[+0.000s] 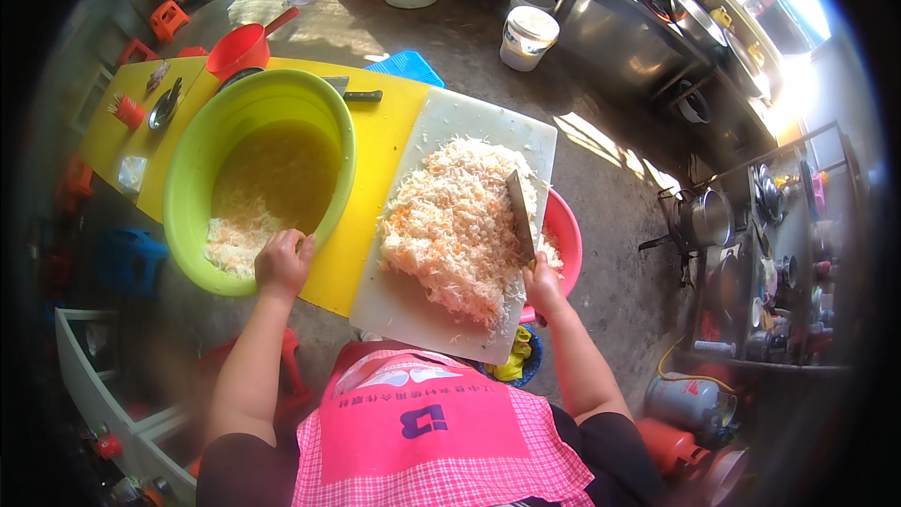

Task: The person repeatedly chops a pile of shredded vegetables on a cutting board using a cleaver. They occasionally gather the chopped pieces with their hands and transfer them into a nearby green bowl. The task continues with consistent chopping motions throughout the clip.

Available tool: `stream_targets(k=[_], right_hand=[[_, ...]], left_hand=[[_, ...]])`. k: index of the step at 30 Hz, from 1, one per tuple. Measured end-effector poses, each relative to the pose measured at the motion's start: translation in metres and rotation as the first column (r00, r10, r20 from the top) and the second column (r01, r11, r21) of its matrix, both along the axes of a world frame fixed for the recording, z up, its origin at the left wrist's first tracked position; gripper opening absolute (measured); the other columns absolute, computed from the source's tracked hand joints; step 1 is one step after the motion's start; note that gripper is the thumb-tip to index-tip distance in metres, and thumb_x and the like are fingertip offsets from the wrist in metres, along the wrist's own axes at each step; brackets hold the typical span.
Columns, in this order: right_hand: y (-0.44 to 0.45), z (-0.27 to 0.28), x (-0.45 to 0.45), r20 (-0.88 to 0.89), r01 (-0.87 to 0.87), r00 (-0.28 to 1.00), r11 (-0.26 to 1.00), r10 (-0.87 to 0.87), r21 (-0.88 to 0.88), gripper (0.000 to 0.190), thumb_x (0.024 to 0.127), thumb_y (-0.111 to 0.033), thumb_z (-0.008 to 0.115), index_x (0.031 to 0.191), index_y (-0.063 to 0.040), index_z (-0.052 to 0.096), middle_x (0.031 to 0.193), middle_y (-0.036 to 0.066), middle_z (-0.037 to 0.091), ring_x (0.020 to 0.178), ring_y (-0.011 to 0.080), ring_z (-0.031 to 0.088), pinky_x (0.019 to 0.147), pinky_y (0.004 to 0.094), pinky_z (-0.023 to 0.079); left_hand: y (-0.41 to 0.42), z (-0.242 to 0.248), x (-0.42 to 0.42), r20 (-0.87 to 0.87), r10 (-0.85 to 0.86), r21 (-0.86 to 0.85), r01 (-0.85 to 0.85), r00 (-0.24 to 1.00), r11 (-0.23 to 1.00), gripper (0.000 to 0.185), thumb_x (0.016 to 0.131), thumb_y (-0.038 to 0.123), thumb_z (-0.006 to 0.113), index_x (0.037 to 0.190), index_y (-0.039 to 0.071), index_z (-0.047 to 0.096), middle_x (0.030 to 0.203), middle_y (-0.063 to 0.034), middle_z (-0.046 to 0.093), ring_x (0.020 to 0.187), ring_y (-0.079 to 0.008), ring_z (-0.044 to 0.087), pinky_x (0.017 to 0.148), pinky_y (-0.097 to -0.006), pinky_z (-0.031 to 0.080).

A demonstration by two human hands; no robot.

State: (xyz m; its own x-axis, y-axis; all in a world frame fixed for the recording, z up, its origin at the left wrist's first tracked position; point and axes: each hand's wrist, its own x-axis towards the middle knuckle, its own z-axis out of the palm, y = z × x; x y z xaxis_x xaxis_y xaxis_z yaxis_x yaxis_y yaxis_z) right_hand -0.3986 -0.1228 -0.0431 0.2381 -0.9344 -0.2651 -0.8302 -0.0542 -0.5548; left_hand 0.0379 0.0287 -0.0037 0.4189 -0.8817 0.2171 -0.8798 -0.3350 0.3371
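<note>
My right hand [545, 286] grips the handle of a cleaver [521, 215], whose blade stands at the right side of a heap of shredded vegetable [450, 222]. The whitish shreds, flecked with orange, lie on a white plastic cutting board [394, 301]. To the left, my left hand [284, 260] is at the near rim of a big green tub [184, 246], fingers curled; whether it holds anything is hidden. Brownish liquid fills part of the tub, with more shreds [239, 243] at its near side. A pink basin [571, 232] with shreds in it sits partly beneath the board's right edge.
On the yellow table [380, 155], a second cleaver [359, 95] lies behind the tub, near a red dipper [243, 49]. A metal rack with pots [711, 218] and gas cylinders [686, 401] stand at the right. A lidded white bucket [528, 39] is on the floor beyond the board.
</note>
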Motion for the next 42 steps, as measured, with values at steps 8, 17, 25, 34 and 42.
stream_targets(k=[8, 17, 25, 34, 42], right_hand=[[0.0, -0.002, -0.01, 0.087, 0.084, 0.993, 0.996, -0.086, 0.028, 0.031, 0.096, -0.013, 0.052, 0.124, -0.003, 0.046, 0.084, 0.027, 0.066, 0.082, 0.0462, 0.065, 0.07, 0.0507, 0.05], [0.015, -0.008, -0.007, 0.133, 0.011, 0.991, 1.0, -0.008, -0.023, 0.03, 0.094, -0.009, 0.053, 0.123, -0.001, 0.047, 0.078, 0.019, 0.063, 0.074, 0.0401, 0.063, 0.066, 0.0473, 0.048], [0.035, 0.007, 0.009, 0.283, 0.103, 0.954, 0.995, -0.097, -0.006, 0.035, 0.094, -0.011, 0.053, 0.127, -0.003, 0.045, 0.079, 0.021, 0.062, 0.077, 0.0444, 0.062, 0.067, 0.0506, 0.047], [0.038, 0.005, 0.024, 0.34, -0.03, 0.94, 0.999, 0.032, -0.011, 0.038, 0.095, -0.013, 0.054, 0.13, -0.005, 0.044, 0.08, 0.023, 0.063, 0.078, 0.0438, 0.064, 0.066, 0.049, 0.048], [0.041, 0.006, 0.025, 0.213, -0.115, 0.971, 0.993, 0.107, 0.025, 0.033, 0.095, -0.012, 0.056, 0.126, -0.007, 0.045, 0.081, 0.024, 0.064, 0.078, 0.0461, 0.064, 0.066, 0.0503, 0.048]], left_hand=[[0.0, -0.001, 0.002, -0.003, -0.004, 0.026, 0.004, 1.0, 1.0, 0.029, 0.093, 0.036, 0.061, 0.082, 0.009, 0.064, 0.083, -0.0098, 0.066, 0.082, -0.0318, 0.063, 0.07, -0.0439, 0.051], [0.0, 0.001, 0.001, -0.008, -0.011, 0.003, 0.011, 1.0, 1.0, 0.029, 0.093, 0.036, 0.061, 0.082, 0.009, 0.064, 0.082, -0.01, 0.066, 0.081, -0.0316, 0.063, 0.069, -0.0442, 0.051], [0.0, 0.002, 0.0, -0.014, 0.002, 0.004, -0.002, 1.0, 1.0, 0.029, 0.092, 0.036, 0.062, 0.082, 0.009, 0.064, 0.082, -0.0098, 0.065, 0.081, -0.0317, 0.063, 0.069, -0.0445, 0.051], [0.0, 0.0, 0.001, 0.009, 0.007, 0.008, -0.007, 1.0, 1.0, 0.03, 0.091, 0.038, 0.062, 0.081, 0.01, 0.063, 0.082, -0.0093, 0.065, 0.081, -0.0316, 0.063, 0.068, -0.0444, 0.051], [0.0, 0.002, 0.001, 0.002, 0.006, 0.01, -0.006, 1.0, 1.0, 0.031, 0.092, 0.039, 0.061, 0.081, 0.01, 0.064, 0.082, -0.0095, 0.066, 0.081, -0.0318, 0.064, 0.068, -0.0445, 0.052]])
